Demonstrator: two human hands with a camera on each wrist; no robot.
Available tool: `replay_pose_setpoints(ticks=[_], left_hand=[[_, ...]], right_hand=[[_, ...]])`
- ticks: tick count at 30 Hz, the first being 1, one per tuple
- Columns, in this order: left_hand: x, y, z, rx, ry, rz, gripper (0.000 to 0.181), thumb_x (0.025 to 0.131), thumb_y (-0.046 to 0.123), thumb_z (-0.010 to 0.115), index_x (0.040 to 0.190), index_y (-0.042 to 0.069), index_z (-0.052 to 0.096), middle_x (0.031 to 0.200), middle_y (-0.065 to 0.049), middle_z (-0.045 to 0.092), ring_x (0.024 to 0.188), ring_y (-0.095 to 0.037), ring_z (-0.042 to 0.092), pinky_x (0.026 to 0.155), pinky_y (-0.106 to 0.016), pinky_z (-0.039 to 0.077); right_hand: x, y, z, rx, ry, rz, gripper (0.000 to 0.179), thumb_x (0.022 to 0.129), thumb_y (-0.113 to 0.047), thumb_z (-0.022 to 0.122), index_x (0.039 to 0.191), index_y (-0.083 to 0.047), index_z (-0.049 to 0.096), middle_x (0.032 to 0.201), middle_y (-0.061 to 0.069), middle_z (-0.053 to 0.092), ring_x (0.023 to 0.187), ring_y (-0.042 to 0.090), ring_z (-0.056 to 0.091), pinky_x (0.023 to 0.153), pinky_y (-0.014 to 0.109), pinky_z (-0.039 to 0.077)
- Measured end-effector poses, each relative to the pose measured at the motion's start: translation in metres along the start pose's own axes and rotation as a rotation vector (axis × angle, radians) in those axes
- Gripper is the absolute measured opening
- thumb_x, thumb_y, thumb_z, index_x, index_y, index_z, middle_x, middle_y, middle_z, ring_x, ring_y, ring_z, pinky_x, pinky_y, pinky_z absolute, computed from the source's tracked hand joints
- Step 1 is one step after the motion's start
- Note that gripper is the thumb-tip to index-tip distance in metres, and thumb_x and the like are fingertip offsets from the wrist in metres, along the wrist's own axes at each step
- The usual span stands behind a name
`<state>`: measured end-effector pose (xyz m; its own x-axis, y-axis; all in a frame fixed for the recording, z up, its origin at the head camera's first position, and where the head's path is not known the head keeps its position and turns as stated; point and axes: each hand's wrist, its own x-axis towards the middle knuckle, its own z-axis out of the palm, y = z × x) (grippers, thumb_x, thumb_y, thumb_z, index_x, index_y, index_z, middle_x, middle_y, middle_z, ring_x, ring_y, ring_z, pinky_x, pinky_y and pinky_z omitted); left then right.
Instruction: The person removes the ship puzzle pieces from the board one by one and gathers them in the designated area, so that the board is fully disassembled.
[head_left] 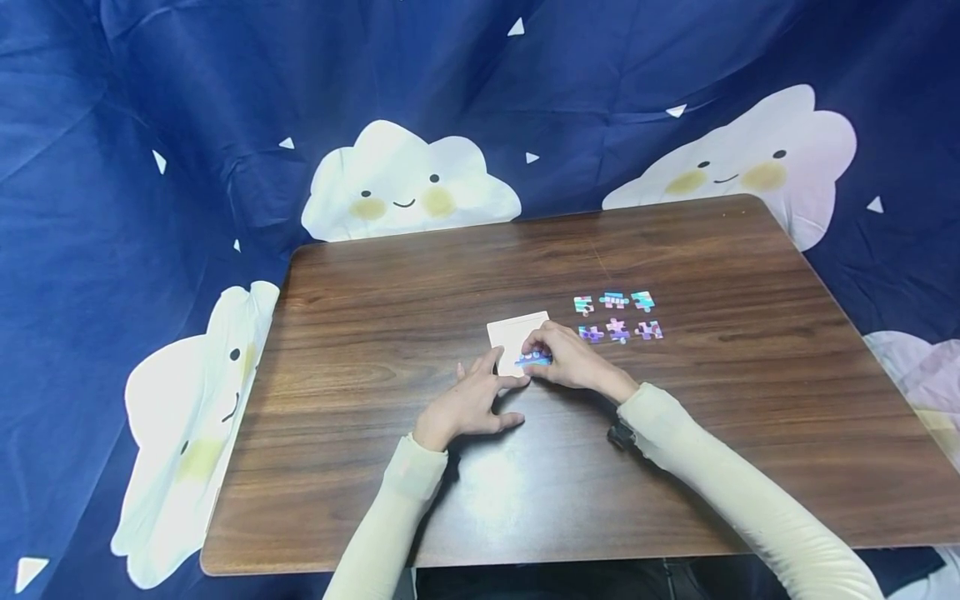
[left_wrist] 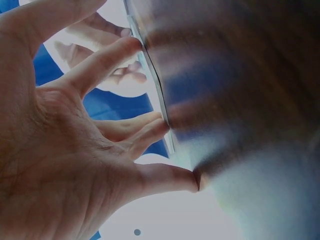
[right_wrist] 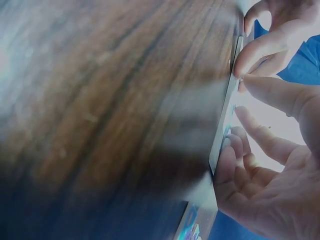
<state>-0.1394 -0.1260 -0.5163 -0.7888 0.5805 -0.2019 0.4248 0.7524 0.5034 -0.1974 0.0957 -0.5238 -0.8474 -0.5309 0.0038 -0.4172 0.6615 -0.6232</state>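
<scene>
A small white square board [head_left: 512, 329] lies on the table. My left hand [head_left: 468, 402] rests at its near left corner with fingers spread, the fingertips right at the board's edge in the left wrist view. Over the right part of the board, my right hand [head_left: 572, 358] holds a blue and purple jigsaw puzzle piece [head_left: 533, 359] between thumb and fingers, close on the board's near right area. In the right wrist view, the thumb of the right hand [right_wrist: 280, 150] comes right beside a left fingertip. The fingers partly hide the piece.
Several loose jigsaw pieces [head_left: 613, 301] lie in two rows to the right of the board. The brown wooden table [head_left: 360, 350] extends around it. Behind and to the left hangs a blue curtain [head_left: 247, 67] with white clouds.
</scene>
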Motion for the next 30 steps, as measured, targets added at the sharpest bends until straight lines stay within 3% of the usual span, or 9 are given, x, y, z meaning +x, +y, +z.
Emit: replay_pose_setpoints(ticks=[9, 21, 30], left_hand=[[0.0007, -0.0008, 0.0001, 0.011, 0.0, -0.001, 0.06, 0.093, 0.042, 0.076, 0.148, 0.025, 0.06, 0.172, -0.026, 0.018, 0.158, -0.049, 0.024, 0.112, -0.086, 0.019], [0.0019, -0.001, 0.0003, 0.02, -0.001, 0.003, 0.063, 0.092, 0.044, 0.076, 0.15, 0.027, 0.058, 0.171, -0.026, 0.018, 0.158, -0.048, 0.025, 0.112, -0.086, 0.019], [0.0021, -0.0015, 0.0008, 0.01, 0.002, -0.003, 0.062, 0.091, 0.043, 0.077, 0.149, 0.026, 0.06, 0.171, -0.026, 0.019, 0.158, -0.047, 0.024, 0.112, -0.087, 0.018]], right_hand=[[0.0005, -0.0009, -0.0004, 0.029, 0.004, 0.004, 0.035, 0.085, -0.02, 0.085, 0.112, -0.008, 0.068, 0.113, 0.012, 0.068, 0.105, 0.028, 0.064, 0.096, 0.05, 0.053], [0.0016, 0.0029, -0.0027, 0.136, 0.023, 0.018, 0.022, 0.085, -0.011, 0.084, 0.098, -0.007, 0.067, 0.089, 0.006, 0.066, 0.082, 0.018, 0.06, 0.077, 0.029, 0.049], [0.0002, 0.0076, -0.0039, 0.204, 0.005, 0.045, 0.011, 0.092, -0.006, 0.075, 0.098, -0.008, 0.066, 0.084, 0.004, 0.066, 0.077, 0.014, 0.058, 0.071, 0.025, 0.048]])
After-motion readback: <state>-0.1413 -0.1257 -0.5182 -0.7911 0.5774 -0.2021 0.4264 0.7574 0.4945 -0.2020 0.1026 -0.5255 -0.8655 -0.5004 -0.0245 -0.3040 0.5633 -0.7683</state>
